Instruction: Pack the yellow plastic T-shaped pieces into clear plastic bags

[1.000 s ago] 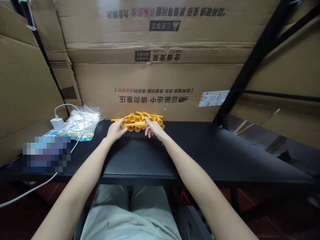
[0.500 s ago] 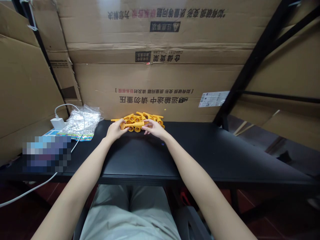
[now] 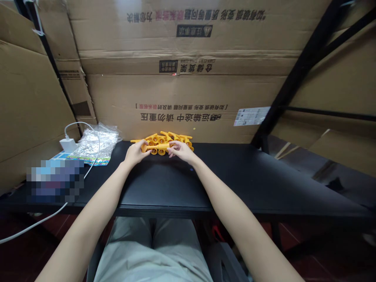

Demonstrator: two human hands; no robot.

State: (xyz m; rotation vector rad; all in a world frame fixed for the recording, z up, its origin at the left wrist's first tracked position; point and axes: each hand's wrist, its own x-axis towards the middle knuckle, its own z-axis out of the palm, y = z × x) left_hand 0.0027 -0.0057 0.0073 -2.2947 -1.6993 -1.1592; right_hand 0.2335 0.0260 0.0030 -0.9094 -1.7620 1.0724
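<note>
A yellow plastic horn-shaped piece lies crosswise between my two hands, its flared end to the left. My left hand is closed around that flared end. At the opposite end, the fingers of my right hand pinch the piece; the fingertips partly cover its tip. Just behind and below it, a pile of similar yellow horn-shaped pieces lies on the black table, several showing round open cups. My hands hide part of the pile.
A cardboard wall with printed text rises right behind the pile. On the left are a clear plastic bag, a white charger with a white cable, and a pixelated object. A black metal post slants at the right.
The fingers of my right hand have shifted slightly at the end of the yellow piece. My left hand and the pile look the same.
</note>
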